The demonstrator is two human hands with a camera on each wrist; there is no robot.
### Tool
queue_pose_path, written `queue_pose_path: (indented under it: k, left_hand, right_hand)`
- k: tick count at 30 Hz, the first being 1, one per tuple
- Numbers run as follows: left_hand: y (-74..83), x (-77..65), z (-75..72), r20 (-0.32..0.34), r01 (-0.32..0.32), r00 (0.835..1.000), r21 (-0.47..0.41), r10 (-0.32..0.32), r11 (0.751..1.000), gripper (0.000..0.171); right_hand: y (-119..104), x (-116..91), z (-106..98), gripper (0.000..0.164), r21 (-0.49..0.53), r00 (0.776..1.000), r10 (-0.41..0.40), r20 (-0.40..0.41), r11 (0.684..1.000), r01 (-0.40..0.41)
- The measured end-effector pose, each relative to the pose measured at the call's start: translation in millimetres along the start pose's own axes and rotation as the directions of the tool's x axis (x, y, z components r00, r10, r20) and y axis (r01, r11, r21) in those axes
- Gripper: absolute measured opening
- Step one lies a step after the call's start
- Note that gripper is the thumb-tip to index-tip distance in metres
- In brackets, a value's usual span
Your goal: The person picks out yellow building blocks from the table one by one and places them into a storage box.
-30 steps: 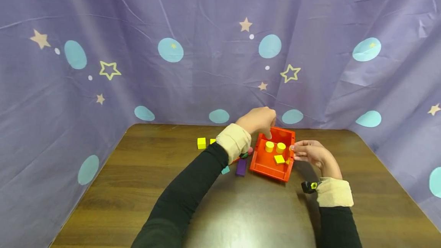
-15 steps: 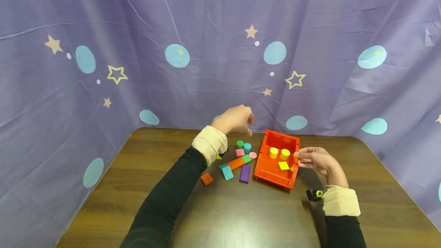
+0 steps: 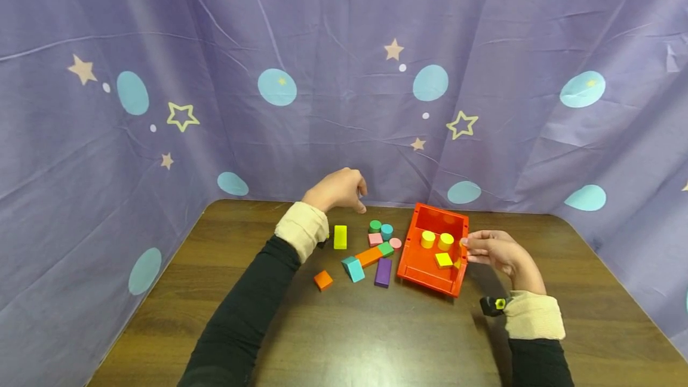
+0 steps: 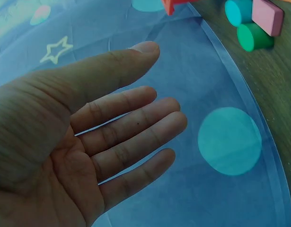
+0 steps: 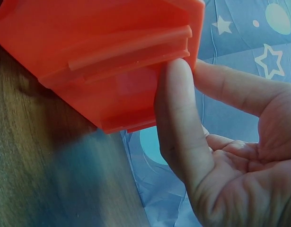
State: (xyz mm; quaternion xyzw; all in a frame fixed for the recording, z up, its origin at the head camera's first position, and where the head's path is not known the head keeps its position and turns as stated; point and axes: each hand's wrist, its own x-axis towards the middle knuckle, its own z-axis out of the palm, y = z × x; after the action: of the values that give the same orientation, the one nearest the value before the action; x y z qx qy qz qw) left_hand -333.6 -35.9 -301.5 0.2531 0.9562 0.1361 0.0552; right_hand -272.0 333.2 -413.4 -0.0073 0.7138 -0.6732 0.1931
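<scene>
The left hand (image 3: 338, 190) holds nothing: its fingers lie nearly straight and its thumb stands well apart. The right hand (image 3: 502, 251) pinches the right wall of a red plastic bin (image 3: 427, 280) near the rim; whether the base sits flat on the table (image 3: 349, 333) is hard to tell. The bin looks light, stiff and rather slick, best held by that rim. Inside are two yellow cylinders (image 3: 427, 239) (image 3: 446, 241) and a yellow square block (image 3: 444, 260), probably light, hard and best pinched across opposite sides. Beyond the bin, to its left, lies a yellow rectangular block (image 3: 340, 237), nearest the left wrist. Compared with half a second ago, the left hand is farther left, away from the bin, and that block shows clear of the sleeve; the right hand's pinch is unchanged.
</scene>
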Motion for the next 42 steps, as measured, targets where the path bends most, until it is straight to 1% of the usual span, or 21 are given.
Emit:
queue_pose_path:
  k: [5,9,12,17,21,26,29,37,42]
  left_hand:
    - [-10.4,-3.3,-1.5,-0.008,0.012,1.0,-0.034,-0.012,0.999,0.044]
    - [-18.3,-8.6,2.8,0.005,0.024,1.0,-0.038,-0.024,0.999,0.047]
    - [-23.7,-13.3,9.5,0.016,0.03,0.999,-0.03,-0.029,0.999,0.049]
    - [-34.5,-17.7,27.5,0.022,0.03,0.999,-0.015,-0.029,0.999,0.05]
    - [-41.2,-15.7,40.8,0.043,0.029,0.999,-0.011,-0.028,1.0,0.052]
    - [-47.1,-11.3,53.0,0.067,0.054,0.996,-0.015,-0.053,0.998,0.059]
    - [-50.6,-10.0,57.9,0.074,0.055,0.996,-0.025,-0.053,0.998,0.061]
    - [-57.8,-7.3,68.2,0.111,0.054,0.992,0.012,-0.055,0.998,0.067]
    - [-62.4,-5.2,76.1,0.118,0.054,0.991,0.035,-0.058,0.998,0.069]
  right_hand:
    - [-2,0,-2,0.005,-0.011,1.0,-0.01,-0.002,1.0,0.01]
    - [0,-1,-1,0.005,-0.018,1.0,-0.003,-0.011,1.0,0.003]
    - [1,-1,0,0.004,-0.012,1.0,0.007,-0.026,1.0,-0.007]
    - [5,-1,2,0.006,-0.011,1.0,0.007,-0.024,1.0,-0.007]
    - [5,-1,2,0.01,-0.017,1.0,0.007,-0.025,1.0,-0.007]
    - [1,-2,3,0.008,-0.01,0.999,0.009,-0.032,1.0,-0.01]
    - [0,-2,2,0.008,-0.016,1.0,-0.001,-0.025,1.0,0.001]
    - [-3,-1,1,0.011,-0.03,0.999,0.004,-0.036,1.0,-0.005]
    - [-1,0,1,0.013,-0.029,0.999,0.012,-0.038,0.999,-0.013]
